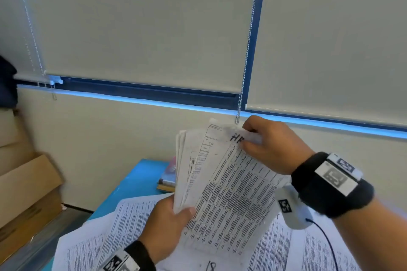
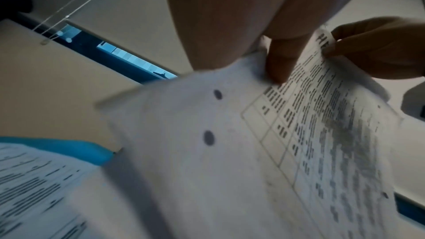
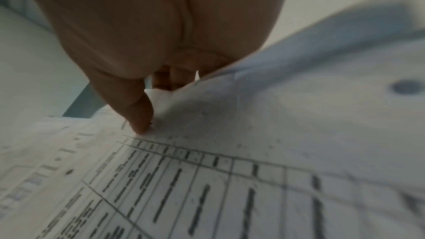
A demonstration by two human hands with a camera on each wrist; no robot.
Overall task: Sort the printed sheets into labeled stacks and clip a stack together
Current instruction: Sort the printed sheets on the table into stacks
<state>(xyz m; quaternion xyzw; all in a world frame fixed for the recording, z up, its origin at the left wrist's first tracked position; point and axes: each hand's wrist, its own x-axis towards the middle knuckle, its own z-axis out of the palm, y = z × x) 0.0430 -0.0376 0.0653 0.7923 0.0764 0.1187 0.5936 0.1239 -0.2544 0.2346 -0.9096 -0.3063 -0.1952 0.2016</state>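
A bundle of printed sheets (image 1: 191,167) stands upright above the table, and my left hand (image 1: 174,213) grips its lower edge, thumb on the front. My right hand (image 1: 253,136) pinches the top corner of the front sheet (image 1: 237,191), a dense table with "HR" handwritten at the top, and holds it peeled away from the bundle. The left wrist view shows my left thumb (image 2: 282,61) on that sheet (image 2: 322,134) and the right hand (image 2: 377,46) at its corner. In the right wrist view my thumb (image 3: 140,114) presses the sheet (image 3: 207,179).
More printed sheets (image 1: 123,226) lie spread over the blue table (image 1: 141,174), one marked "18" (image 1: 210,266). Small items (image 1: 168,176) sit at the table's far edge. Cardboard boxes (image 1: 24,187) stand at the left. A blind's bead chain (image 1: 239,108) hangs just behind the sheets.
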